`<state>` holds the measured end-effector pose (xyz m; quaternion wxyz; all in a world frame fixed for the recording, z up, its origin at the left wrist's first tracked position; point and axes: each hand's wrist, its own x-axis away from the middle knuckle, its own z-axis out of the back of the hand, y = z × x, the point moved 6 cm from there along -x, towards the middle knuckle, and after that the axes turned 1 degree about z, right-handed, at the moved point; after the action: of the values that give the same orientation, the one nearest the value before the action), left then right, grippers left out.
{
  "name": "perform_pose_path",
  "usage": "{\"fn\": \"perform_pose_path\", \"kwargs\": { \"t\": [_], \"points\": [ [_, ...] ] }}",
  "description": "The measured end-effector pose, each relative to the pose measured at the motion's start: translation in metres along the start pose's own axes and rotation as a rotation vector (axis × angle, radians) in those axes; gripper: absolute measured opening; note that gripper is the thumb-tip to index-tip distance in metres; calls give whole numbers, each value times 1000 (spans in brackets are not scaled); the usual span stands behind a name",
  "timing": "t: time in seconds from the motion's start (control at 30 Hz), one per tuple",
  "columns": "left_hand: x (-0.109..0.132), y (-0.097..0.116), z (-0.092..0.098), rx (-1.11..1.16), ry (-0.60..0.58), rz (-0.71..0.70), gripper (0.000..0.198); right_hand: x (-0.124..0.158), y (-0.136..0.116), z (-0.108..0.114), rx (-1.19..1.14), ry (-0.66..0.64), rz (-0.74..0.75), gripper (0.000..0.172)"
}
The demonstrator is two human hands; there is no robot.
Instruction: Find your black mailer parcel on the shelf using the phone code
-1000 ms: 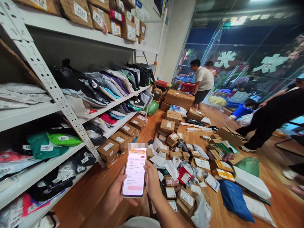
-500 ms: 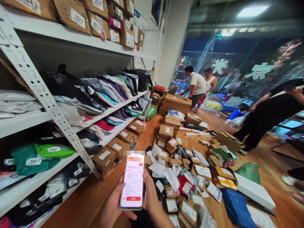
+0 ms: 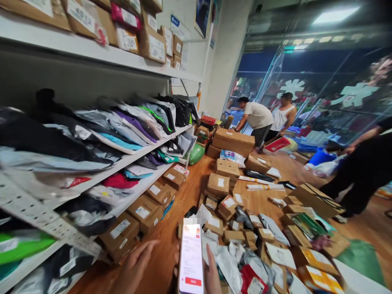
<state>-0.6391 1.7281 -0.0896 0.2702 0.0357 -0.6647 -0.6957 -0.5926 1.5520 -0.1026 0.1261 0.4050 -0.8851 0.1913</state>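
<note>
Centrally, low down, a lit phone [image 3: 191,257] sits in the right hand [image 3: 213,271], fingers wrapped round it; the left hand [image 3: 134,263], fingers loosely extended, hovers apart; parcels [image 3: 218,184] lie beyond

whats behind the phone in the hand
Beyond the phone, labelled cardboard boxes sit on the wooden floor, which also shows left of it. Whatever lies directly behind it is covered, as is part of the right hand.
</note>
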Motion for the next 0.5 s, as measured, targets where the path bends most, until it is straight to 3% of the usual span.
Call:
{"fn": "perform_pose_path", "kwargs": {
  "t": [0.13,0.27,0.37,0.5],
  "points": [
    [-78,-9,7,-65,109,18,61,-37,-70,17,32,47,95,62],
    [-132,-11,-3,-33,147,157,82,-59,-132,21,96,142,169,57],
    [-158,-4,-20,-9,145,174,88,-68,-163,21,176,211,184,66],
    [-191,5,-44,-43,117,165,76,-76,-185,32,351,359,241,72]
  ]
}}
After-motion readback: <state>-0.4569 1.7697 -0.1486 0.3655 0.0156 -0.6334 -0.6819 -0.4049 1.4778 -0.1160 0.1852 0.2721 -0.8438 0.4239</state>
